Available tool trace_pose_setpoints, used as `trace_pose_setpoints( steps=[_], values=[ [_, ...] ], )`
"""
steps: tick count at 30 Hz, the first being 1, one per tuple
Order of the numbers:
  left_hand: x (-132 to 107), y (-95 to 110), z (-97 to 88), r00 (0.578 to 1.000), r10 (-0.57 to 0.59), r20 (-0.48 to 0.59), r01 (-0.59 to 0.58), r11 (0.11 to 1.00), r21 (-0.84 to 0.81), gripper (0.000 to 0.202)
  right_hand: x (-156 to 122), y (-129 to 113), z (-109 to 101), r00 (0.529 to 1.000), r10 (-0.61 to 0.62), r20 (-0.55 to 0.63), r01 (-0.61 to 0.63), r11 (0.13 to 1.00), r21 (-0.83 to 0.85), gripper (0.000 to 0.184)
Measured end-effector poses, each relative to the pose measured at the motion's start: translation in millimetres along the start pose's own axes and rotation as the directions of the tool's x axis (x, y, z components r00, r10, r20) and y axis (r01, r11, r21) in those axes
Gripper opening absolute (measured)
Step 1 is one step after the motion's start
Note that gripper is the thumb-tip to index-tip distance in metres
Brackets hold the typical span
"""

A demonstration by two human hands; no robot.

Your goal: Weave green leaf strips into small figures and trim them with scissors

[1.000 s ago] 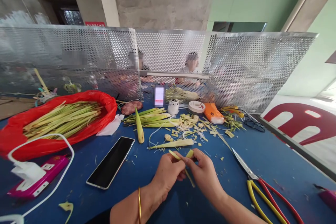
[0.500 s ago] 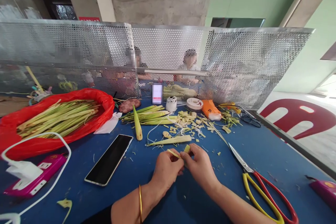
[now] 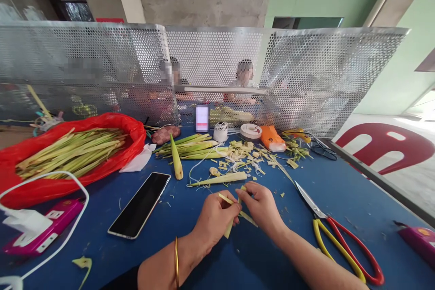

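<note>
Above the table's near middle, my left hand (image 3: pixel 217 214) is closed on pale green leaf strips (image 3: pixel 248 219), whose ends stick out past the fingers above, below and to the right. My right hand (image 3: pixel 261 204) pinches a piece of the same leaf strip at its fingertips, close beside the left. Where the strips cross is partly hidden by my fingers. Just beyond my hands lies a peeled pointed leaf bundle (image 3: pixel 222 179) with white thread around it. Large scissors (image 3: pixel 321 217) with one yellow and one red handle lie partly spread right of my right hand.
A black phone (image 3: pixel 140 206), a red bag (image 3: pixel 134 138) of long leaves and a magenta power strip (image 3: pixel 63 213) are at left. Behind my hands are leaf scraps (image 3: pixel 243 152), a thread spool (image 3: pixel 220 132), a tape roll (image 3: pixel 250 131) and an orange packet (image 3: pixel 272 138). Perforated metal panels (image 3: pixel 210 63) stand behind; people sit beyond.
My hands have moved slightly apart. Longer strip ends now show below and to the right of my left fingers. The whole view has shifted a little.
</note>
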State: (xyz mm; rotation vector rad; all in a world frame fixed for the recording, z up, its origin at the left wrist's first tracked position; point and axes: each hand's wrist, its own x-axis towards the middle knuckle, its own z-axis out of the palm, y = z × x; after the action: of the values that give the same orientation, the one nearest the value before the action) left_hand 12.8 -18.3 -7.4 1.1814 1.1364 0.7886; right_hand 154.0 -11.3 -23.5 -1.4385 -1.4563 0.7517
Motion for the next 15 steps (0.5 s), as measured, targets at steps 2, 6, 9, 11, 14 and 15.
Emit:
trace_pose_setpoints(
  steps=[2,6,9,11,14,15],
  values=[
    [-1,-1,-0.2,0.999,0.033,-0.003,-0.033,0.999,0.042,0.018,1,1,2,0.997,0.067,0.033,-0.069,0.996,0.051,0.04],
    [-2,1,-0.4,1.0,0.015,0.003,-0.015,1.0,0.027,0.012,3,-2,-1,0.979,0.129,0.158,-0.154,0.975,0.158,0.044],
    [-3,6,-0.8,0.999,-0.037,0.01,0.037,0.999,-0.023,0.007,3,-7,-5,0.966,0.15,0.211,-0.201,0.948,0.246,0.045],
    [-3,9,-1.4,0.998,-0.061,0.019,0.062,0.997,-0.054,0.006,2,-8,-6,0.962,0.167,0.216,-0.227,0.929,0.294,0.043],
    [-3,10,-2.7,0.997,-0.049,0.061,0.056,0.991,-0.118,0.009,1,-7,-4,0.95,0.206,0.233,-0.281,0.891,0.357,0.042],
    [-2,9,-3.3,0.996,-0.05,0.07,0.059,0.988,-0.14,0.011,1,-6,-3,0.944,0.22,0.244,-0.301,0.878,0.373,0.043]
  ],
)
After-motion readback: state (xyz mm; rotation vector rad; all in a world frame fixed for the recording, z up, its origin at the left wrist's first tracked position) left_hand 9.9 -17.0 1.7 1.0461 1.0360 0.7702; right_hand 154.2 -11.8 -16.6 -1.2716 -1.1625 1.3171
